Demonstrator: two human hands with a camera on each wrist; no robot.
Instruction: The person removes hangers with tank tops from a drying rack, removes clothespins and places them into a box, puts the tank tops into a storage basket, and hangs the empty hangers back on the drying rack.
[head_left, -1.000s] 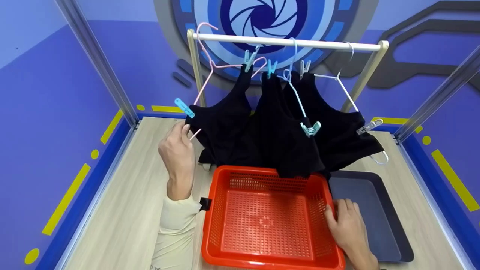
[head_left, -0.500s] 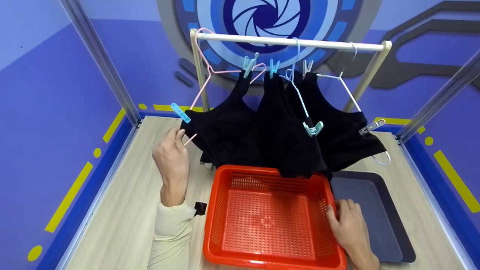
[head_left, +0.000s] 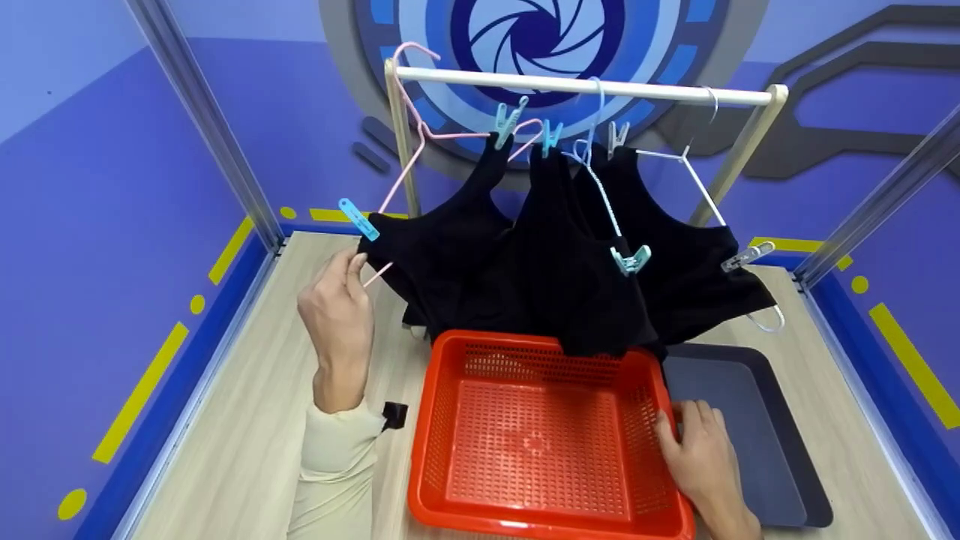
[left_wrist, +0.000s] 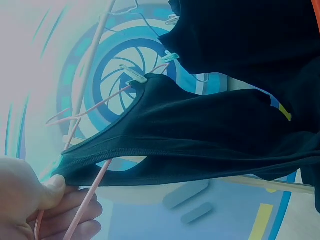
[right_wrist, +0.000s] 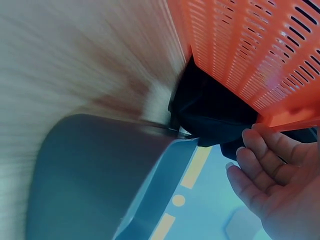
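Note:
My left hand (head_left: pixel 337 322) pinches the shoulder strap of a black tank top (head_left: pixel 457 240) on a pink hanger (head_left: pixel 424 135). A blue clothespin (head_left: pixel 358 219) sits on that strap just above my fingertips, and a pale teal one (head_left: pixel 508 124) holds the other strap. In the left wrist view, the hanger wire passes by my fingers and behind the strap. My right hand (head_left: pixel 705 457) rests at the right rim of a red plastic basket (head_left: pixel 551 521), thumb on the rim and fingers outside. The right wrist view shows those fingers loosely bent.
Two more black tops (head_left: pixel 581 292) hang to the right from a wooden rack (head_left: pixel 660 90), clipped to a blue hanger (head_left: pixel 598 191) and a white hanger (head_left: pixel 703 187). A dark grey tray (head_left: pixel 795 442) lies right of the basket. Printed panels stand around the table.
My left hand has shifted left with the strap pinched. The pink hanger's hook dipped toward the rack bar, then rose above it again. The right hand stays at the basket rim.

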